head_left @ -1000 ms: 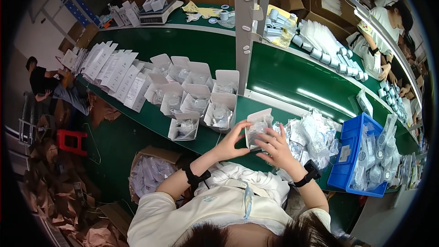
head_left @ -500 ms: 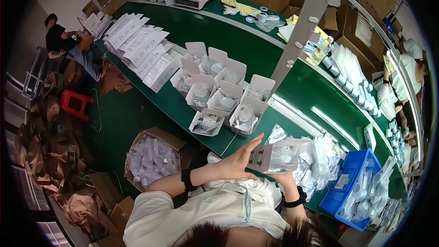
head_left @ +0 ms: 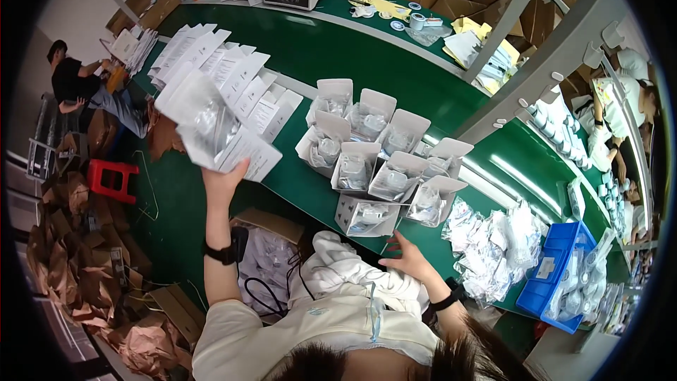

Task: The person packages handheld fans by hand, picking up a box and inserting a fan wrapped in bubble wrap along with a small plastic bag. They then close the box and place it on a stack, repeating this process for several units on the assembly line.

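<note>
My left hand (head_left: 224, 185) is closed on the lower edge of an open white box (head_left: 189, 102), tilted over the rows of printed leaflets (head_left: 248, 79) at the left. A clear plastic bag shows inside it; what the bag wraps is hard to make out. My right hand (head_left: 411, 259) holds nothing. Its fingers are spread beside the nearest open white box (head_left: 367, 217), just off the table's near edge. Several similar boxes (head_left: 354, 169) stand grouped with flaps up, each with a bagged item inside.
Clear packets (head_left: 493, 247) lie heaped right of the boxes, beside a blue bin (head_left: 546, 268) of bagged parts. A metal post (head_left: 550, 60) rises past the green table (head_left: 282, 42). A carton (head_left: 264, 220) of plastic pieces stands below on the left. Another person (head_left: 88, 81) sits far left.
The box that was between both hands at the right is now in my left hand, far over by the leaflets. My right hand has let go of it. The whole view has shifted somewhat.
</note>
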A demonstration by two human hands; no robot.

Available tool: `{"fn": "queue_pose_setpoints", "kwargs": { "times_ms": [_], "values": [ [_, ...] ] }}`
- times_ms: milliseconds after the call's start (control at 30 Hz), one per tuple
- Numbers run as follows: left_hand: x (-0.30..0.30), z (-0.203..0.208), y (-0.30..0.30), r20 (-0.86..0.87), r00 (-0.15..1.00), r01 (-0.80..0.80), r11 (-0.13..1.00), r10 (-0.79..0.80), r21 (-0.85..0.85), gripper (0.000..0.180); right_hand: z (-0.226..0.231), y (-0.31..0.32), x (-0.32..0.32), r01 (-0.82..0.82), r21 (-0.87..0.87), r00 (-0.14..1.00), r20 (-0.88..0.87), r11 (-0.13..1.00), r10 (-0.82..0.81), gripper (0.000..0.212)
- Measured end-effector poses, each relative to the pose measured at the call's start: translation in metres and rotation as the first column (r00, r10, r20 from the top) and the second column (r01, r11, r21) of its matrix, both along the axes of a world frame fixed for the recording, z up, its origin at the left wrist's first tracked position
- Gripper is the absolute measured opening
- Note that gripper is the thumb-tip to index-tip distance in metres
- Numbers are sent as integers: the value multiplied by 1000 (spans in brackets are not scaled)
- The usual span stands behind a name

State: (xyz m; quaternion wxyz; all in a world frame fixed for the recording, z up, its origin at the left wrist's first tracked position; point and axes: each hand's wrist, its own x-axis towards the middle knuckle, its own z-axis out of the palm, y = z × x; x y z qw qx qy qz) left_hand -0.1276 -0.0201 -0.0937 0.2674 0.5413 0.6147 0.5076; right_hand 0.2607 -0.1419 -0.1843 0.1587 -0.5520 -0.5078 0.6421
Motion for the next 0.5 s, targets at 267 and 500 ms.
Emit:
{"fn": "queue_pose_setpoints", "kwargs": {
  "times_ms": [267, 500],
  "values": [
    [34, -111, 143, -53, 995, 92, 986, -86, 136, 88, -88, 32, -80, -192, 690, 916, 382, 698, -126, 56],
    [49, -153, 164, -69, 994, 83, 996, -80, 41, 93, -95, 51, -133, 21, 481, 920, 333, 876, -205, 53]
  ]
}}
